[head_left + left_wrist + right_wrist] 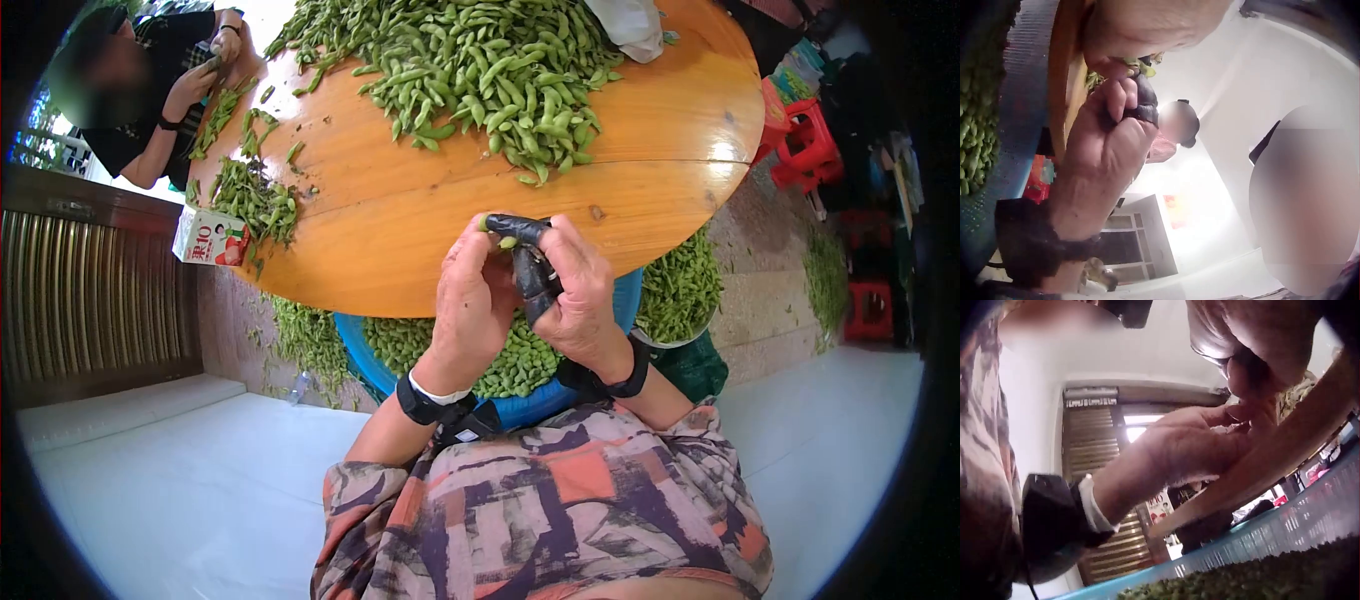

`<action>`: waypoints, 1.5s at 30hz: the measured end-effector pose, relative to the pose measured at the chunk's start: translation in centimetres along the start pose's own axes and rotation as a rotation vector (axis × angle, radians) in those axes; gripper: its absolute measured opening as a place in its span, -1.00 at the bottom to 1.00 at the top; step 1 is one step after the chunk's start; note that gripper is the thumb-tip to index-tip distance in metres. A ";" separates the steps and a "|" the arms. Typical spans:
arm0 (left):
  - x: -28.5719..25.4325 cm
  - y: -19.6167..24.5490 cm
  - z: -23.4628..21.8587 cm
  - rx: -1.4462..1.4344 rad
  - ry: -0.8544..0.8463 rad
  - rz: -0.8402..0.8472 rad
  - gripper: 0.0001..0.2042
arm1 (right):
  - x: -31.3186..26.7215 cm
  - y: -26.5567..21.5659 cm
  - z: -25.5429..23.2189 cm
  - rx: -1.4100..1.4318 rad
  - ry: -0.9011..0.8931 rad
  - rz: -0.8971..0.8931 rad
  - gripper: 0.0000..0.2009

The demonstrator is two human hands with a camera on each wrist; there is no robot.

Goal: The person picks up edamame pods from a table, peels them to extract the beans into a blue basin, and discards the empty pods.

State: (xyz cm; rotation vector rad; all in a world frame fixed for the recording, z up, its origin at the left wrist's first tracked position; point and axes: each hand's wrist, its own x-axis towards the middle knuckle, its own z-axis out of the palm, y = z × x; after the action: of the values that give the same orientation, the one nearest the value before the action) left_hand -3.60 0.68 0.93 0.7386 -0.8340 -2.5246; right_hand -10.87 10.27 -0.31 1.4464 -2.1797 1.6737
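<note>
Both hands are raised over the table's near edge, fingertips close together. My right hand (pixel 590 305) has black wrapping on its thumb and a finger, and it pinches a green pod (pixel 508 242). From the other side my left hand (pixel 465 315) holds the pod with curled fingers. In the left wrist view the right hand (pixel 1110 150) is curled below the left hand (pixel 1154 28), with green bits (pixel 1146 70) between them. The right wrist view shows the left hand (pixel 1172 447) meeting the right hand (pixel 1266 337); the pod is hidden there.
A large heap of pods (pixel 490 70) covers the table's (pixel 400 230) far side. Smaller piles and a carton (pixel 212 238) lie at left, near another person (pixel 150 110). Below the hands is a blue basket (pixel 625 300) of pods, beside another full container (pixel 680 285).
</note>
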 end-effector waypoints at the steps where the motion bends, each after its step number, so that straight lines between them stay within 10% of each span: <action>1: 0.1 0.0 0.2 -0.053 0.078 -0.034 -0.87 | 0.3 -0.1 0.1 -0.016 0.004 -0.026 -0.69; 5: 0.1 -0.7 -1.0 -0.075 0.136 -0.013 -0.85 | 0.4 0.0 0.6 0.034 0.020 -0.021 -0.66; 7: -0.5 -0.2 -0.9 -0.200 -0.053 -0.055 -0.82 | 0.3 -0.4 -0.1 0.392 -0.069 0.404 -0.62; 14: -0.9 0.5 -1.6 -0.048 -0.090 -0.106 -0.78 | -0.4 0.4 -1.5 1.169 -0.080 0.675 -0.62; 20: -2.1 2.6 -3.1 0.604 -0.520 -0.251 -0.75 | -0.2 -0.5 -5.1 1.147 0.084 0.857 -0.62; 24: -1.8 5.2 -3.3 1.154 -0.863 0.065 -0.84 | -2.3 2.8 -14.3 0.542 -0.245 0.587 -0.60; 27: 1.3 8.3 -3.2 1.608 -0.617 0.518 -0.84 | -3.0 3.7 -19.4 0.082 -0.497 0.270 -0.71; 29: 4.7 10.2 -1.8 1.748 -0.353 0.783 -0.84 | -5.0 3.0 -20.2 -0.472 -0.195 0.453 -0.64; 34: 13.5 11.7 -1.6 1.952 -0.206 1.219 -0.80 | -5.2 3.7 -20.3 -0.407 -0.138 0.635 -0.64; 45: 11.7 10.8 -2.2 2.134 -0.263 1.115 -0.91 | -2.1 2.0 -16.3 -0.091 -0.344 0.355 -0.66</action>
State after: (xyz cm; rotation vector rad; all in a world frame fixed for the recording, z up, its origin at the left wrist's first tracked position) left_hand -9.59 -14.18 2.03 0.0840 -2.7229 -0.0463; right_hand -18.83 24.21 3.90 1.4856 -2.8009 1.4701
